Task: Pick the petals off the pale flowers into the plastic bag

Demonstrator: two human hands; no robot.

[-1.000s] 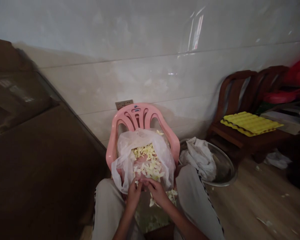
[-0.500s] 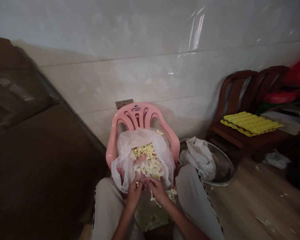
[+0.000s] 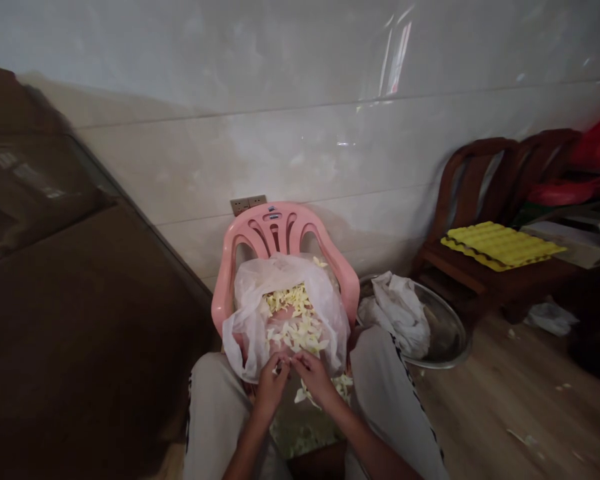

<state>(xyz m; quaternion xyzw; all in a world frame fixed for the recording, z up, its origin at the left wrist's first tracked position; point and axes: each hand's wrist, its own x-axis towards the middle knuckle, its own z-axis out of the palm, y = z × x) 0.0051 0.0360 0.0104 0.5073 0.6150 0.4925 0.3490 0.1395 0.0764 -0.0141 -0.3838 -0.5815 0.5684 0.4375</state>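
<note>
The left hand (image 3: 271,390) and right hand (image 3: 316,380) were curled together at the front edge of a clear plastic bag (image 3: 250,333), fingertips meeting; I could not tell whether they were pinching anything. Pale yellow shreds (image 3: 295,320) lay heaped inside the bag, which sat on a pink plastic chair (image 3: 275,230) between the person's knees (image 3: 380,380). More shreds (image 3: 343,387) lay just beside the right hand. A steel basin (image 3: 445,327) holding a white cloth (image 3: 395,313) stood right of the chair.

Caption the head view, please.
Left hand and right hand over yellow pieces in a plastic bag on a pink chair.
</note>
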